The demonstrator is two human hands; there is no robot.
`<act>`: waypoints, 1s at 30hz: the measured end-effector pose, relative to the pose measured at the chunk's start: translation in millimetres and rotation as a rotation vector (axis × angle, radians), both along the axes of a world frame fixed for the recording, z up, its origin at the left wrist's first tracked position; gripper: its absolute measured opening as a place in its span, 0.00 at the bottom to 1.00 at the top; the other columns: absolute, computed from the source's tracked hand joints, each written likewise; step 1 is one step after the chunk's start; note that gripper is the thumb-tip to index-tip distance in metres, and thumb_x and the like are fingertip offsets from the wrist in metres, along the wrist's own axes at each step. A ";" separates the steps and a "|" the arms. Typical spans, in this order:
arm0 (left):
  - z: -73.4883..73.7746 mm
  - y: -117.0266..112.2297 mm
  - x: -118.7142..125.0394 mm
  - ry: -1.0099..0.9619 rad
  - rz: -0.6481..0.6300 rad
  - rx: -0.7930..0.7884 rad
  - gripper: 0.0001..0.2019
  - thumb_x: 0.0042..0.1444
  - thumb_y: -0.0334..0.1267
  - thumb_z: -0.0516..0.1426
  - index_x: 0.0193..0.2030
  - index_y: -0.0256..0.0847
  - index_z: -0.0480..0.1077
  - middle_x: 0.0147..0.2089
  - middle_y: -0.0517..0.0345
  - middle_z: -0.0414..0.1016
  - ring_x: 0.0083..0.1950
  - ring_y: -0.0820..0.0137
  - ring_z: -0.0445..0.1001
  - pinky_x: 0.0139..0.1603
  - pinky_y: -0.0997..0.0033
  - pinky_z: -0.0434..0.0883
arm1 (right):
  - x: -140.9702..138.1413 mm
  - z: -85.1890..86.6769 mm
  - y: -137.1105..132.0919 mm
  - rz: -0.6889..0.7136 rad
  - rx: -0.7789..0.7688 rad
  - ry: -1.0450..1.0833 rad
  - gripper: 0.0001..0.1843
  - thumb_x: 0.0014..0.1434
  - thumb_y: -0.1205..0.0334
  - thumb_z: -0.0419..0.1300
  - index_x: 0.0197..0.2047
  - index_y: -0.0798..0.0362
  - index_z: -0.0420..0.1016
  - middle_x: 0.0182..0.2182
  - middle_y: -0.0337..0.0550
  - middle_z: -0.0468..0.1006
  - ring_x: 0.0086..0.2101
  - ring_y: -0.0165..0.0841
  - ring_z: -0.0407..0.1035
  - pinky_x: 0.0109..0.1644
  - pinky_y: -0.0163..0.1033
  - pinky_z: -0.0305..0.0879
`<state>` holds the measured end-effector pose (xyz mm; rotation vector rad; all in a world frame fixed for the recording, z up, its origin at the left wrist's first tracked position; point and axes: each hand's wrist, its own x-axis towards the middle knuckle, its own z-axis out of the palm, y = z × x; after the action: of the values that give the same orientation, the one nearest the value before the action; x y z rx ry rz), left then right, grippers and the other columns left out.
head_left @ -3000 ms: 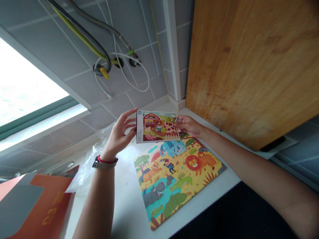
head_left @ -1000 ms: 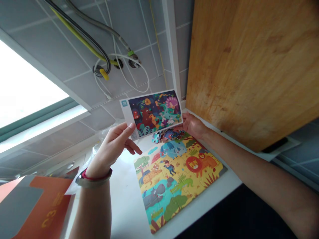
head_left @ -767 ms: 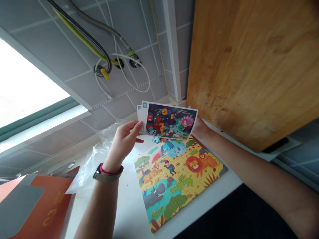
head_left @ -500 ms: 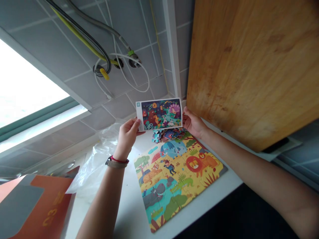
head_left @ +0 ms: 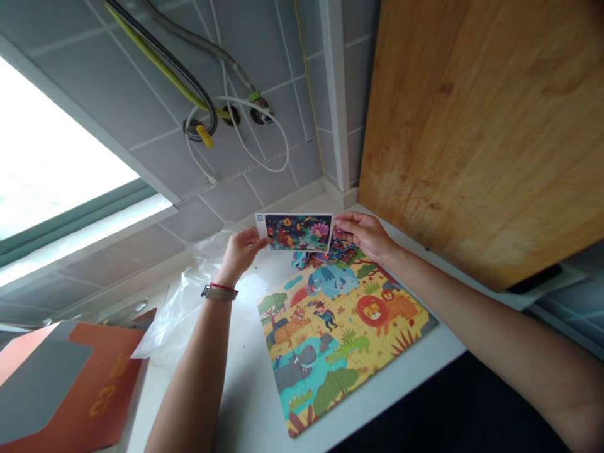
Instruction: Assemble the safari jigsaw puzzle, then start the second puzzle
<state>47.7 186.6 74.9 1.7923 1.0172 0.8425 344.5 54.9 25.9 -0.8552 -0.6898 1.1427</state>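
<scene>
A picture card (head_left: 297, 233) with a dark, colourful animal scene and a white border is held up over the far part of the white counter. My left hand (head_left: 242, 248) pinches its left end, thumb on the front. At its right edge are the closed fingers of my right hand (head_left: 365, 234). Behind and below the card lies a pile of loose jigsaw pieces (head_left: 325, 258), partly covered by the card and my right fingers. Nearer to me lies an assembled jigsaw puzzle (head_left: 340, 340) with elephants, lions, a hippo and crocodiles.
Crumpled clear plastic (head_left: 182, 302) lies left of my left arm, beside an orange and grey box (head_left: 94, 384). A wooden panel (head_left: 472, 138) stands along the right side. Hoses and a white cable (head_left: 283, 141) hang on the tiled wall ahead.
The card has dropped lower toward the counter and tilted back, so its face looks flatter. Both hands moved with it, and the view has shifted slightly.
</scene>
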 end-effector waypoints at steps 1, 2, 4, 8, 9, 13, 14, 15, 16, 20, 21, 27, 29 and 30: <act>-6.2 5.6 -2.8 -0.020 0.055 0.003 0.21 0.42 0.50 0.74 0.37 0.37 0.79 0.34 0.53 0.83 0.31 0.70 0.78 0.27 0.76 0.71 | 0.4 0.2 -0.2 -0.003 0.000 -0.003 0.24 0.40 0.51 0.83 0.37 0.51 0.83 0.32 0.40 0.84 0.36 0.33 0.79 0.43 0.37 0.81; -13.4 11.2 -5.3 -0.058 0.110 -0.007 0.22 0.42 0.50 0.73 0.38 0.38 0.79 0.35 0.54 0.83 0.31 0.70 0.78 0.27 0.76 0.71 | 1.0 0.5 -0.3 -0.004 -0.003 -0.005 0.24 0.41 0.50 0.83 0.38 0.51 0.83 0.33 0.40 0.84 0.37 0.33 0.79 0.43 0.37 0.81; -30.4 21.8 -9.7 -0.144 0.205 -0.042 0.22 0.42 0.51 0.73 0.38 0.38 0.77 0.36 0.54 0.83 0.33 0.69 0.79 0.30 0.75 0.74 | 1.9 1.2 -0.8 -0.005 -0.016 -0.011 0.24 0.42 0.49 0.82 0.39 0.51 0.84 0.32 0.40 0.84 0.37 0.33 0.79 0.42 0.37 0.81; -65.3 39.9 -19.1 -0.173 0.317 -0.049 0.19 0.47 0.49 0.69 0.39 0.37 0.75 0.39 0.52 0.82 0.36 0.68 0.81 0.37 0.69 0.79 | 0.3 2.5 -2.3 0.016 -0.043 -0.046 0.23 0.42 0.47 0.81 0.36 0.52 0.84 0.32 0.41 0.83 0.34 0.31 0.77 0.36 0.33 0.78; -72.2 43.7 -21.9 -0.170 0.349 -0.042 0.18 0.49 0.47 0.67 0.41 0.37 0.75 0.41 0.50 0.83 0.37 0.68 0.81 0.39 0.68 0.80 | -0.6 2.7 -2.7 0.031 -0.047 -0.060 0.23 0.43 0.46 0.81 0.36 0.52 0.85 0.32 0.41 0.83 0.33 0.30 0.77 0.35 0.32 0.77; -88.2 55.1 -32.5 -0.124 0.467 0.025 0.23 0.54 0.38 0.63 0.58 0.40 0.70 0.58 0.41 0.79 0.47 0.65 0.83 0.46 0.66 0.80 | -3.5 2.2 -4.0 0.089 -0.062 -0.107 0.22 0.44 0.47 0.80 0.36 0.52 0.85 0.31 0.42 0.82 0.31 0.30 0.75 0.33 0.32 0.76; -90.0 56.6 -34.1 -0.100 0.480 0.047 0.25 0.55 0.36 0.62 0.60 0.41 0.68 0.61 0.41 0.77 0.50 0.65 0.83 0.48 0.66 0.80 | -3.7 1.7 -4.1 0.098 -0.066 -0.117 0.21 0.45 0.47 0.80 0.37 0.52 0.86 0.30 0.41 0.82 0.31 0.29 0.75 0.33 0.31 0.76; -91.4 57.5 -35.0 -0.069 0.483 0.069 0.26 0.55 0.35 0.62 0.61 0.42 0.68 0.62 0.41 0.76 0.52 0.64 0.83 0.49 0.66 0.80 | -3.8 1.0 -4.2 0.105 -0.070 -0.126 0.21 0.45 0.48 0.79 0.37 0.52 0.86 0.30 0.41 0.82 0.30 0.29 0.75 0.33 0.31 0.75; -92.4 57.6 -35.3 -0.034 0.475 0.091 0.25 0.54 0.34 0.62 0.60 0.42 0.69 0.62 0.43 0.76 0.53 0.63 0.82 0.51 0.65 0.80 | -3.8 0.4 -4.2 0.111 -0.074 -0.130 0.20 0.46 0.48 0.79 0.37 0.52 0.86 0.31 0.41 0.82 0.30 0.29 0.74 0.33 0.31 0.75; -95.6 53.0 -32.7 0.139 0.433 0.201 0.19 0.51 0.33 0.64 0.51 0.45 0.76 0.65 0.48 0.73 0.62 0.57 0.77 0.56 0.60 0.79 | -3.3 -1.7 -4.1 0.122 -0.081 -0.131 0.20 0.47 0.49 0.79 0.38 0.53 0.85 0.33 0.42 0.83 0.30 0.28 0.74 0.33 0.31 0.74; -96.0 51.4 -31.9 0.185 0.433 0.232 0.18 0.50 0.32 0.65 0.49 0.45 0.77 0.66 0.48 0.70 0.65 0.55 0.74 0.58 0.59 0.78 | -3.3 -1.9 -4.0 0.124 -0.082 -0.131 0.20 0.47 0.49 0.79 0.38 0.53 0.85 0.33 0.42 0.82 0.30 0.28 0.74 0.33 0.31 0.74; -92.7 52.6 -24.0 0.448 0.450 0.341 0.09 0.56 0.34 0.60 0.42 0.43 0.81 0.56 0.46 0.77 0.64 0.54 0.73 0.68 0.54 0.69 | -4.8 -2.6 -4.1 0.130 -0.100 -0.137 0.20 0.47 0.49 0.78 0.38 0.53 0.85 0.32 0.41 0.82 0.29 0.28 0.73 0.32 0.31 0.72; -90.3 57.7 -19.1 0.515 0.455 0.342 0.10 0.58 0.35 0.58 0.41 0.43 0.81 0.50 0.46 0.80 0.58 0.54 0.76 0.64 0.55 0.70 | -6.0 -3.1 -4.5 0.135 -0.116 -0.148 0.20 0.47 0.48 0.78 0.38 0.53 0.85 0.33 0.41 0.81 0.30 0.28 0.73 0.32 0.31 0.72; -89.1 60.6 -16.6 0.541 0.457 0.340 0.10 0.58 0.35 0.57 0.42 0.43 0.81 0.48 0.47 0.80 0.56 0.54 0.77 0.61 0.56 0.71 | -6.7 -3.3 -4.7 0.135 -0.124 -0.155 0.20 0.47 0.48 0.78 0.37 0.52 0.85 0.33 0.41 0.81 0.30 0.28 0.73 0.32 0.31 0.72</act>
<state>31.1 247.2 -14.3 2.1771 1.7681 0.8532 337.8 50.1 22.7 -1.0224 -0.8201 1.2597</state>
